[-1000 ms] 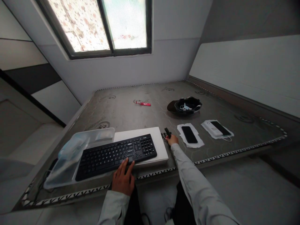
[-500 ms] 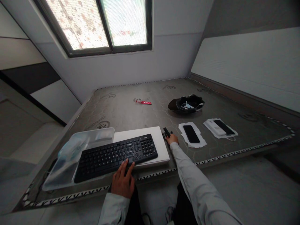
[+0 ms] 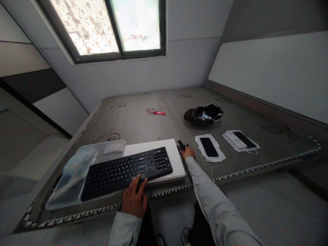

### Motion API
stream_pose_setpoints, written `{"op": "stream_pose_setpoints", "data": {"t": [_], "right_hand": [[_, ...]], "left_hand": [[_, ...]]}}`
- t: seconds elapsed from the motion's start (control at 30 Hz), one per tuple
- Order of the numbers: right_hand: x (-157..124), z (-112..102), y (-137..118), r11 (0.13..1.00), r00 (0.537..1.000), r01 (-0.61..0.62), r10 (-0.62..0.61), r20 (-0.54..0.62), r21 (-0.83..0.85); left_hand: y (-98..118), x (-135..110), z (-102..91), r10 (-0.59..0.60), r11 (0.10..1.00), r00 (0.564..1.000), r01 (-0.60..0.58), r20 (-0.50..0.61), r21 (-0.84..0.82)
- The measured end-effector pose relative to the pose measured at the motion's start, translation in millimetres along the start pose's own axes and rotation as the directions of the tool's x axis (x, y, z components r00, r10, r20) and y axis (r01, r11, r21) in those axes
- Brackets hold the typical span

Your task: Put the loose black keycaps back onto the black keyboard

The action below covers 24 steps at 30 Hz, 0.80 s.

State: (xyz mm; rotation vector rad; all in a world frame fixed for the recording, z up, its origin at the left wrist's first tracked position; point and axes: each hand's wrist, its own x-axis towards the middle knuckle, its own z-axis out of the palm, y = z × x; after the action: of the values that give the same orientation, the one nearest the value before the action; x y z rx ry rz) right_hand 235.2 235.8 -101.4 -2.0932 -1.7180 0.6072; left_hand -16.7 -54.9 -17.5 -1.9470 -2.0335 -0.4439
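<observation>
A black keyboard (image 3: 128, 171) lies tilted across a white box (image 3: 176, 167) and a clear plastic sleeve (image 3: 66, 184). My left hand (image 3: 135, 198) rests at the keyboard's front edge, fingers spread, the fingertips touching its lower keys. Just right of the box, my right hand (image 3: 188, 152) is closed around a small dark block-like piece (image 3: 181, 145), whose exact kind I cannot make out. More small dark pieces (image 3: 178, 149) sit by its fingers, partly hidden by the hand.
Right of my right hand a black phone (image 3: 209, 147) lies on white paper. Farther right are another phone (image 3: 243, 139) and a white device (image 3: 234, 139) with a cable. Behind them sits an upturned cap (image 3: 196, 118) holding small white items. A red packet (image 3: 157, 112) lies farther back.
</observation>
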Motion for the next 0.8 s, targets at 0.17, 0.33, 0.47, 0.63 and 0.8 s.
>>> {"op": "stream_pose_setpoints", "data": {"t": [0.17,0.33,0.47,0.63,0.8], "right_hand": [[-0.2,0.1,1.2,1.000,1.000,0.028,-0.028,-0.013,-0.004],[2.2,-4.8,1.3,0.999,0.998,0.049,-0.049,-0.034,0.012],[2.8,-17.9,-1.4,0.997,0.994,0.052,-0.047,-0.095,0.050],[-7.0,-45.0,-8.2,0.989,0.974,0.037,-0.003,-0.225,0.146],[-26.3,-67.5,-11.4,0.915,0.960,0.031,0.085,-0.268,0.402]], "left_hand": [[-2.6,-1.7,4.3,-0.008,1.000,1.000,0.008,0.002,-0.019],[-1.3,-0.6,1.4,-0.004,1.000,1.000,0.004,-0.010,-0.008],[0.8,0.3,-0.5,-0.011,1.000,1.000,0.011,0.001,-0.002],[1.0,0.8,0.7,-0.016,1.000,1.000,0.016,-0.011,-0.011],[1.4,0.2,-0.7,-0.028,0.997,1.000,0.028,-0.004,-0.065]]}}
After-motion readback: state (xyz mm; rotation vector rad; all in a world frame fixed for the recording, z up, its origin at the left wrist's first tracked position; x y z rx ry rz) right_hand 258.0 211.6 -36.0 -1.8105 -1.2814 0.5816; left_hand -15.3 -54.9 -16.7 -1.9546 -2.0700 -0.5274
